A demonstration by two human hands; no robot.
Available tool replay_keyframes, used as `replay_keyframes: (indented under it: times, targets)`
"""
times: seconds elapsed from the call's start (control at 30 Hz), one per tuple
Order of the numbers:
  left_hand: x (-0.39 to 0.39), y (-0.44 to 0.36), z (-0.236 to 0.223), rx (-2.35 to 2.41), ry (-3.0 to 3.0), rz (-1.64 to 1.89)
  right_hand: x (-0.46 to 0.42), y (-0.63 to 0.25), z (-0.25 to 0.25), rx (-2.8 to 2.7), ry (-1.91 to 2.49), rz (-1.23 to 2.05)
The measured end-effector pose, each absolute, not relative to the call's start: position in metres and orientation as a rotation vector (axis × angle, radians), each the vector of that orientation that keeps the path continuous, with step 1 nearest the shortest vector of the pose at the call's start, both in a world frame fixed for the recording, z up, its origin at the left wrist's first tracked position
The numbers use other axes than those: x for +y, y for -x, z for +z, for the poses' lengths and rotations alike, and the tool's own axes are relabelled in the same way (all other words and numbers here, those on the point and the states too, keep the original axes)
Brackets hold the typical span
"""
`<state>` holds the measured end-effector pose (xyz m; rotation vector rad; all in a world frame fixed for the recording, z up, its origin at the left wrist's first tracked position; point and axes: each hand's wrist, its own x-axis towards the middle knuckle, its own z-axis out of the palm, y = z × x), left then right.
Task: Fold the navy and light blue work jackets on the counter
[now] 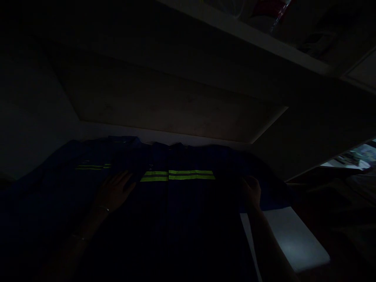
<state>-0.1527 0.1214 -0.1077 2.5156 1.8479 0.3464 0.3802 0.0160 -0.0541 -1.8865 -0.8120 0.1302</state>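
Observation:
A dark blue work jacket with a yellow-green striped band across its chest lies spread out, front side up. Under or beside its left part lies a second blue jacket with a thinner yellow-green stripe. My left hand rests on the cloth near the chest band, fingers stretched out and apart, with nothing held. At the right side of the front jacket, by the sleeve, my right hand is closed with fingers curled on the blue cloth. Deep shadow hides the fingertips and the lower part of the jacket.
A white tabletop shows at the right under the sleeve. Behind the collars stands a pale panel with a recessed frame. Overhead runs a shelf edge with a red packet above it. Blurred bright items lie far right.

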Motion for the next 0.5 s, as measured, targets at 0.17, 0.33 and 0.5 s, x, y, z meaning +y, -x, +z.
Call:
replay_keyframes:
  times: [0.17,0.33,0.5]
  targets:
    - [0.121,0.153,-0.107,1.856,-2.494,0.357,0.026,-0.331,-0.018,-1.424,1.826,0.068]
    - [0.12,0.151,-0.105,1.869,-2.483,0.334,0.029,-0.287,-0.014,-2.121,1.603,0.318]
    - [0.119,0.15,-0.1,1.866,-2.462,0.302,0.042,-0.294,-0.029,-1.79,1.585,0.247]
